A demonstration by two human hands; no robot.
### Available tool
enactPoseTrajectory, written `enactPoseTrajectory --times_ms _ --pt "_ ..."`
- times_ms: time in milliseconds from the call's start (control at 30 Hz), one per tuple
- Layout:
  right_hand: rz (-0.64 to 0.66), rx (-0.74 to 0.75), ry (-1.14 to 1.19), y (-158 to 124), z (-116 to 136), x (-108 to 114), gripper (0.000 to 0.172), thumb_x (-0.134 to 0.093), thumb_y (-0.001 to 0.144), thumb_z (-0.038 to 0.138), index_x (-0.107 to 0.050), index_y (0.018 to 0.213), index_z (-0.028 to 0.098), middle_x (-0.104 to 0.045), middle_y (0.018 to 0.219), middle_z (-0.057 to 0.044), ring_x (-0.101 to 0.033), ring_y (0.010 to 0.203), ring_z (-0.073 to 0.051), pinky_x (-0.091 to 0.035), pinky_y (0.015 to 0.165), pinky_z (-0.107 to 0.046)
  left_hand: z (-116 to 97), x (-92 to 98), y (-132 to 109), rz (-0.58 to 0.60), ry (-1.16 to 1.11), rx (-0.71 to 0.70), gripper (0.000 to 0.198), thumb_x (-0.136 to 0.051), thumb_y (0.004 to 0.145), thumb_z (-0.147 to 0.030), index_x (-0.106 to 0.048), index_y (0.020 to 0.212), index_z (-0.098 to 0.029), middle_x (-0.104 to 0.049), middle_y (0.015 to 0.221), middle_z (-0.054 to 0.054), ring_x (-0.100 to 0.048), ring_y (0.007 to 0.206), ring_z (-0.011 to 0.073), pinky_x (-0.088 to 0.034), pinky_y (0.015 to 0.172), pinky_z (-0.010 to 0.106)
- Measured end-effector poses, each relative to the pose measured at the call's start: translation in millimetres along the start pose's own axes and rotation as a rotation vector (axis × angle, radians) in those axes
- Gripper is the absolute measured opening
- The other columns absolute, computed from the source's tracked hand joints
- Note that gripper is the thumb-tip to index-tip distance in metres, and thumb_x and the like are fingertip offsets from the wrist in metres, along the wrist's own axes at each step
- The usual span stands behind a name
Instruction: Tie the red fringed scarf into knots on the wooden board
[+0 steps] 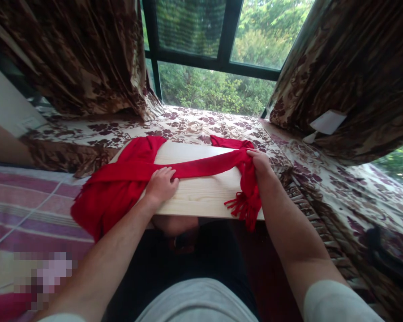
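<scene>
A long red scarf (204,167) with a fringed end is stretched across a pale wooden board (201,197). My left hand (161,184) has its bent fingers over the strip and its thumb by the lower edge, closed on the scarf against the board. Toward the board's right end, my right hand (260,162) pinches the strip, and a bunched part with fringe hangs below it. A wide heap of the same scarf covers the board's left end and spills over its edge. Another fold of it lies beyond the far right corner.
Behind the board runs a ledge with a floral cover (188,118) under the window. Patterned curtains (97,58) hang on both sides. A small white lamp (327,122) stands at the right. On the left lies a striped bedcover (30,201).
</scene>
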State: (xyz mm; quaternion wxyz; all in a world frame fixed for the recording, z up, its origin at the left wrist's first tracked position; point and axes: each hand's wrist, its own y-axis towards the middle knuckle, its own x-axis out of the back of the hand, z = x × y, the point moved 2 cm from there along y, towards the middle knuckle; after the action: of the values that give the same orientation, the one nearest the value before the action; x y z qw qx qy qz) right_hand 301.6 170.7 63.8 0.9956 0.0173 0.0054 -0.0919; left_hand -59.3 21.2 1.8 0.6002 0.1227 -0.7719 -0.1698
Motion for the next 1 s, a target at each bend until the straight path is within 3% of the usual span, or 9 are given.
enactPoseTrajectory --times_ms 133,233,400,533,633,733,833,933,1000 --pt "-0.009 -0.12 -0.109 19.0 16.3 22.4 0.014 -0.068 0.068 0.011 -0.07 0.081 0.015 -0.068 0.06 0.0 -0.064 0.055 -0.015 -0.055 0.054 -0.025 -1.4 0.1 -1.1 0.001 -0.011 -0.023 0.043 -0.047 0.092 -0.036 -0.071 0.123 -0.017 -0.065 0.136 0.012 -0.053 0.132 0.028 -0.034 0.115 0.047" --pt "-0.011 -0.126 -0.299 24.8 21.6 35.5 0.013 -0.07 0.068 0.008 -0.07 0.079 0.014 -0.067 0.057 -0.001 -0.062 0.051 -0.015 -0.052 0.05 -0.024 -2.7 1.0 -1.7 0.005 -0.025 -0.04 0.043 -0.048 0.091 -0.037 -0.07 0.123 -0.017 -0.065 0.136 0.011 -0.052 0.134 0.0269 -0.032 0.116 0.047" --pt "0.063 -0.063 -0.697 32.9 28.1 42.9 0.019 -0.069 0.074 0.012 -0.074 0.093 0.012 -0.068 0.064 -0.002 -0.062 0.055 -0.014 -0.05 0.053 -0.023 -3.9 2.1 -2.0 0.029 -0.025 -0.045 0.046 -0.049 0.091 -0.038 -0.069 0.127 -0.017 -0.063 0.139 0.01 -0.051 0.136 0.0261 -0.029 0.118 0.046" --pt "0.152 0.065 -1.257 36.4 30.7 39.7 0.022 -0.069 0.072 0.012 -0.078 0.092 0.015 -0.073 0.08 -0.005 -0.067 0.073 -0.017 -0.052 0.068 -0.026 -2.8 0.7 -1.7 0.054 -0.023 -0.028 0.047 -0.048 0.09 -0.039 -0.069 0.127 -0.017 -0.062 0.14 0.011 -0.05 0.136 0.0269 -0.031 0.117 0.047" --pt "0.194 0.144 -1.413 31.5 29.4 34.0 0.024 -0.07 0.069 0.014 -0.078 0.091 0.018 -0.074 0.091 -0.007 -0.068 0.088 -0.023 -0.052 0.081 -0.03 -1.1 -1.9 -1.1 0.065 -0.018 -0.026 0.047 -0.048 0.091 -0.04 -0.068 0.127 -0.019 -0.062 0.14 0.011 -0.05 0.137 0.0262 -0.032 0.117 0.045" --pt "0.139 0.312 -1.438 18.7 30.1 20.2 0.031 -0.069 0.076 0.024 -0.075 0.106 0.017 -0.073 0.108 -0.012 -0.067 0.1 -0.027 -0.052 0.089 -0.035 0.1 -4.2 -0.5 0.065 -0.016 -0.023 0.048 -0.047 0.091 -0.04 -0.068 0.128 -0.019 -0.061 0.141 0.011 -0.05 0.137 0.0262 -0.032 0.117 0.045" --pt "0.15 0.47 -1.37 -1.4 28.3 -8.6 0.034 -0.062 0.086 0.032 -0.073 0.113 0.017 -0.071 0.116 -0.014 -0.066 0.106 -0.027 -0.05 0.095 -0.037 0.1 -4.9 -0.4 0.076 -0.026 -0.03 0.049 -0.048 0.09 -0.04 -0.067 0.129 -0.018 -0.06 0.142 0.011 -0.048 0.139 0.0269 -0.031 0.118 0.046" --pt "0.373 0.491 -1.282 -28.7 15.8 -50.1 0.035 -0.054 0.093 0.035 -0.073 0.117 0.02 -0.072 0.119 -0.011 -0.065 0.111 -0.025 -0.047 0.101 -0.035 -0.4 -4.0 -0.6 0.094 -0.025 -0.039 0.05 -0.047 0.091 -0.04 -0.066 0.131 -0.018 -0.059 0.144 0.011 -0.047 0.14 0.0264 -0.031 0.118 0.046" --pt "0.501 0.525 -1.232 -49.9 3.3 -77.7 0.044 -0.053 0.094 0.041 -0.067 0.13 0.021 -0.065 0.135 -0.01 -0.058 0.126 -0.025 -0.041 0.109 -0.036 -0.7 -2.5 -0.8 0.105 -0.022 -0.041 0.05 -0.046 0.092 -0.04 -0.065 0.133 -0.018 -0.058 0.144 0.011 -0.046 0.14 0.0257 -0.031 0.119 0.044"
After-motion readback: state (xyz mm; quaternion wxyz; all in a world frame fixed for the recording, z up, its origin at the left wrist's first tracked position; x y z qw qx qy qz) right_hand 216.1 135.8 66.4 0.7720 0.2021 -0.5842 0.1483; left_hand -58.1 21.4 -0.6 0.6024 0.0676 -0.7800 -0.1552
